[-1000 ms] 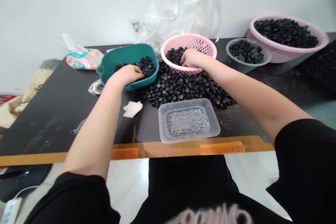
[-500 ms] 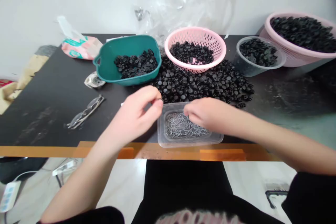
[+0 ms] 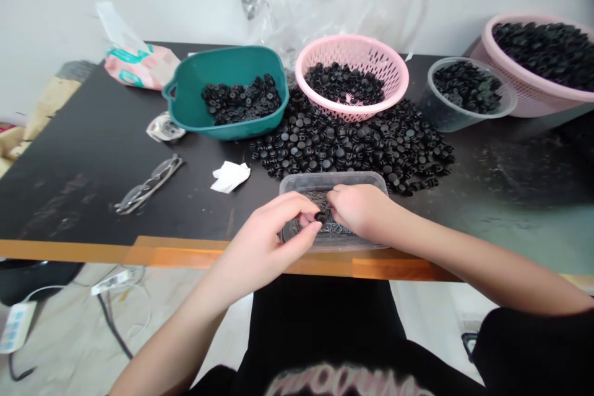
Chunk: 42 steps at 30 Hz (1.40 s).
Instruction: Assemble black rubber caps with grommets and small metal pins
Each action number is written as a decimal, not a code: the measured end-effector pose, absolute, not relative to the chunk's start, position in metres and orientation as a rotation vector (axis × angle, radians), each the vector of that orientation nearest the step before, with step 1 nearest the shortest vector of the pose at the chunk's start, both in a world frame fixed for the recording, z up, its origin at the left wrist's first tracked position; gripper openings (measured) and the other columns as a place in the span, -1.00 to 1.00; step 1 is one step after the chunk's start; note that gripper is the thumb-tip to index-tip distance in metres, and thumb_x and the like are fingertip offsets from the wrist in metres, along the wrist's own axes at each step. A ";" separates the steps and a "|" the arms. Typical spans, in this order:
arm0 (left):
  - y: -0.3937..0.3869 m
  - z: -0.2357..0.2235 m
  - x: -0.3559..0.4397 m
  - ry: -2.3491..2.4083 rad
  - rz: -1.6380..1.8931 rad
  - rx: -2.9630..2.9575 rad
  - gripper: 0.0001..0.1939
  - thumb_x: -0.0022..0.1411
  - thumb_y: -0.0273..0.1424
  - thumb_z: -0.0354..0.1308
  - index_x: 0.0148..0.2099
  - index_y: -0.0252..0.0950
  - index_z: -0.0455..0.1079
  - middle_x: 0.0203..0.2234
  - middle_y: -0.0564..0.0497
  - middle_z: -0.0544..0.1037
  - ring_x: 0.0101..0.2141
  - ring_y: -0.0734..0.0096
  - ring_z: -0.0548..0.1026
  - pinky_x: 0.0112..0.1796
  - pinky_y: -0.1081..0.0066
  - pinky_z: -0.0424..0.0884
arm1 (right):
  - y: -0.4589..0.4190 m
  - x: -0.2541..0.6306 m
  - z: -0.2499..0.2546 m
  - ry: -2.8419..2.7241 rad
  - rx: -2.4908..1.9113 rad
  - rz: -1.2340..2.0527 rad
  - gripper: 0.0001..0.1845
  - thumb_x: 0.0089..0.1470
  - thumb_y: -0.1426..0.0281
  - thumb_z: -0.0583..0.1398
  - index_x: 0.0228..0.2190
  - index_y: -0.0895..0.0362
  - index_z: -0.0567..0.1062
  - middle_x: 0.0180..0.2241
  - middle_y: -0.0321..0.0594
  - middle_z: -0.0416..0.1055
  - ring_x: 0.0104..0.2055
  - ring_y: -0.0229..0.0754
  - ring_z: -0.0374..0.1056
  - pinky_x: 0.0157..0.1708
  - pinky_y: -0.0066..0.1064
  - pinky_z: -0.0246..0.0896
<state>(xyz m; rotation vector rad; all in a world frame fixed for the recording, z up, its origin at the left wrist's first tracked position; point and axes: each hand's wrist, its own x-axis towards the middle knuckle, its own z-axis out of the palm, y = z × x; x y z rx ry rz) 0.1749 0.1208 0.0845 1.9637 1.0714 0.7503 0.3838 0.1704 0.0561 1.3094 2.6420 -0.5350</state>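
A small round black plastic part (image 3: pixel 320 217) is pinched between the thumb and fingers of my left hand (image 3: pixel 278 229), over the left side of a clear plastic container (image 3: pixel 334 180). Thin metal pins (image 3: pixel 341 227) lie loose in that container. My right hand (image 3: pixel 359 210) is over the container's right side with its fingers closed together; whatever they hold is hidden. Behind the container spreads a heap of black plastic parts (image 3: pixel 334 148). A pink basket (image 3: pixel 399 83) with more black parts stands at the back of the heap, and a green basin (image 3: pixel 185 90) of black discs is left of it.
Glasses (image 3: pixel 149 185), a crumpled white tissue (image 3: pixel 231 176), a roll of tape (image 3: pixel 166 127) and a tissue pack (image 3: pixel 142 66) lie on the left. A clear tub (image 3: pixel 445 108) and a larger pink basket (image 3: pixel 503 77), both holding black parts, stand at the back right.
My left hand has come down and right to the pin container with the black part. My right hand stays over the container. The crumpled tissue has come into full view.
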 end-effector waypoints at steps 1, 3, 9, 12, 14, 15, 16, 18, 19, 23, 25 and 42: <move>0.119 0.083 0.176 1.063 0.774 1.947 -0.97 0.41 -0.44 0.12 -0.16 -0.23 0.38 -0.28 0.07 0.51 -0.26 0.48 0.47 -0.19 0.46 0.39 | 0.171 0.383 0.056 2.655 1.311 -0.569 -0.86 0.20 0.56 0.15 -0.32 0.25 0.54 -0.33 -0.05 0.51 -0.40 -0.11 0.41 -0.49 -0.35 -0.06; 0.116 0.082 0.178 1.053 0.790 1.908 -0.96 0.42 -0.44 0.11 -0.16 -0.22 0.37 -0.27 0.06 0.51 -0.26 0.48 0.46 -0.20 0.47 0.39 | 0.172 0.383 0.061 2.686 1.325 -0.652 -0.91 0.17 0.51 0.19 -0.37 0.22 0.51 -0.35 -0.12 0.49 -0.40 -0.15 0.38 -0.47 -0.37 -0.03; 0.107 0.085 0.181 1.069 0.797 1.767 -0.92 0.44 -0.41 0.08 -0.11 -0.18 0.40 -0.28 0.08 0.51 -0.27 0.47 0.48 -0.19 0.44 0.41 | 0.152 0.389 0.088 2.773 1.476 -1.682 -0.88 0.17 0.46 0.16 -0.42 0.12 0.39 -0.49 -0.36 0.26 -0.44 -0.31 0.21 -0.43 -0.48 0.12; 0.102 0.083 0.188 1.080 0.786 1.591 -0.91 0.44 -0.36 0.11 -0.08 -0.16 0.44 -0.35 0.08 0.52 -0.33 0.43 0.49 -0.27 0.40 0.44 | 0.132 0.387 0.086 2.532 1.549 -2.491 -0.90 0.24 0.40 0.16 -0.36 0.11 0.40 -0.50 -0.38 0.26 -0.50 -0.34 0.17 -0.53 -0.50 0.09; 0.100 0.080 0.194 1.065 0.776 1.405 -0.84 0.45 -0.31 0.11 -0.01 -0.14 0.47 -0.42 0.08 0.51 -0.39 0.42 0.49 -0.37 0.42 0.43 | 0.120 0.383 0.080 2.556 1.702 -2.538 -0.92 0.26 0.40 0.16 -0.33 0.09 0.38 -0.53 -0.39 0.28 -0.53 -0.35 0.19 -0.55 -0.50 0.10; 0.099 0.080 0.198 1.045 0.775 1.325 -0.81 0.46 -0.31 0.10 0.03 -0.13 0.49 -0.45 0.08 0.51 -0.43 0.43 0.47 -0.41 0.43 0.42 | 0.115 0.381 0.077 2.648 1.813 -2.412 -0.93 0.25 0.41 0.16 -0.33 0.08 0.38 -0.54 -0.39 0.31 -0.54 -0.34 0.21 -0.55 -0.50 0.12; 0.098 0.079 0.201 1.019 0.771 1.263 -0.78 0.47 -0.31 0.09 0.06 -0.13 0.50 -0.47 0.08 0.49 -0.45 0.45 0.45 -0.44 0.45 0.40 | 0.111 0.380 0.074 2.769 1.929 -2.192 -0.94 0.23 0.44 0.17 -0.33 0.07 0.39 -0.54 -0.38 0.33 -0.53 -0.32 0.24 -0.54 -0.49 0.16; 0.097 0.081 0.205 0.968 0.770 1.184 -0.73 0.49 -0.34 0.05 0.10 -0.12 0.52 -0.50 0.10 0.46 -0.49 0.49 0.41 -0.44 0.47 0.40 | 0.105 0.378 0.072 2.986 2.102 -1.634 -0.90 0.18 0.50 0.17 -0.34 0.05 0.40 -0.53 -0.36 0.38 -0.53 -0.29 0.29 -0.53 -0.46 0.20; 0.097 0.082 0.207 0.944 0.769 1.157 -0.71 0.50 -0.36 0.03 0.12 -0.11 0.52 -0.51 0.10 0.45 -0.49 0.51 0.39 -0.42 0.48 0.41 | 0.103 0.377 0.072 3.055 2.137 -1.394 -0.87 0.16 0.53 0.17 -0.34 0.04 0.41 -0.52 -0.35 0.40 -0.53 -0.28 0.29 -0.54 -0.45 0.21; 0.095 0.087 0.210 0.892 0.792 1.066 -0.68 0.52 -0.35 0.04 0.18 -0.01 0.51 -0.47 0.11 0.43 -0.42 0.54 0.38 -0.32 0.54 0.43 | 0.100 0.378 0.074 3.156 2.189 -1.028 -0.81 0.16 0.57 0.16 -0.30 0.02 0.45 -0.51 -0.34 0.44 -0.54 -0.27 0.31 -0.55 -0.43 0.21; 0.094 0.087 0.212 0.863 0.832 1.003 -0.69 0.51 -0.33 0.06 0.17 0.02 0.52 -0.46 0.11 0.43 -0.43 0.56 0.37 -0.33 0.55 0.41 | 0.099 0.379 0.073 3.127 2.214 -1.188 -0.84 0.20 0.54 0.19 -0.29 0.02 0.47 -0.52 -0.35 0.42 -0.53 -0.27 0.29 -0.52 -0.43 0.25; 0.087 0.086 0.226 0.750 0.963 0.952 -0.89 0.54 -0.40 0.03 -0.02 -0.19 0.39 -0.42 0.14 0.48 -0.37 0.61 0.46 -0.30 0.59 0.42 | 0.090 0.385 0.068 2.945 2.052 -2.417 -0.84 0.25 0.52 0.28 -0.23 0.02 0.63 -0.51 -0.39 0.29 -0.51 -0.34 0.34 -0.53 -0.49 0.32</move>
